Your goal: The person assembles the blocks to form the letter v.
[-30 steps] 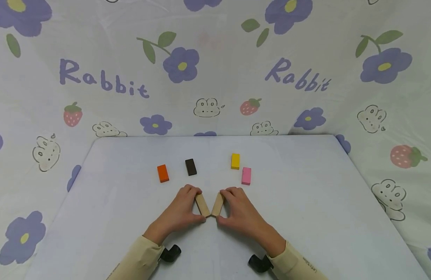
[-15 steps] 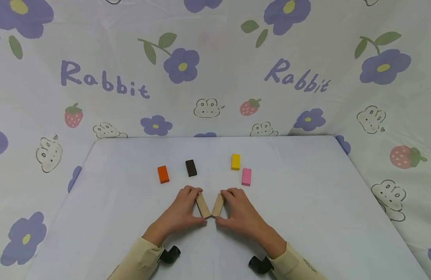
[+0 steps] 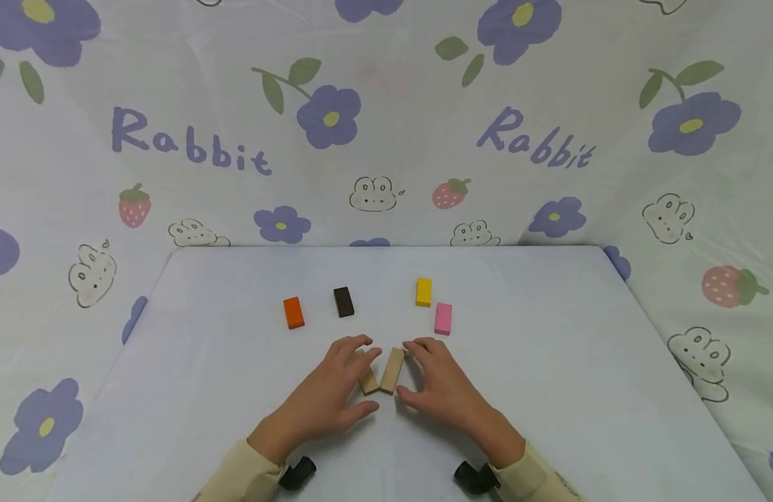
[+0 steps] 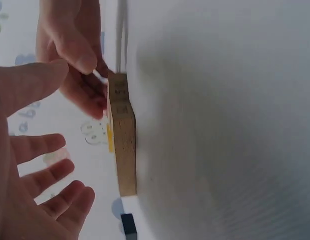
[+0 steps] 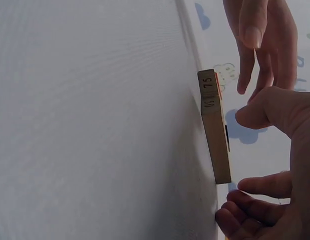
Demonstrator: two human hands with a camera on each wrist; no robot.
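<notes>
Two plain wooden blocks lie on the white tabletop in a V, their near ends together: the left wooden block (image 3: 370,383) and the right wooden block (image 3: 392,371). Dark printed marks show on their end faces in both wrist views. My left hand (image 3: 326,390) hovers over and beside the left wooden block, fingers spread, hiding its far part in the head view. In the left wrist view that block (image 4: 125,155) stands apart from my thumb and fingers. My right hand (image 3: 446,387) is beside the right wooden block (image 5: 216,145), thumb and fingers parted around it without gripping.
Farther back lie an orange block (image 3: 294,313), a black block (image 3: 344,302), a yellow block (image 3: 423,292) and a pink block (image 3: 444,318). A patterned cloth (image 3: 399,125) hangs behind the table (image 3: 550,335).
Both hands have let go of the wooden blocks and moved slightly apart, the left hand opening and lifting more. The V of blocks has stayed in place.
</notes>
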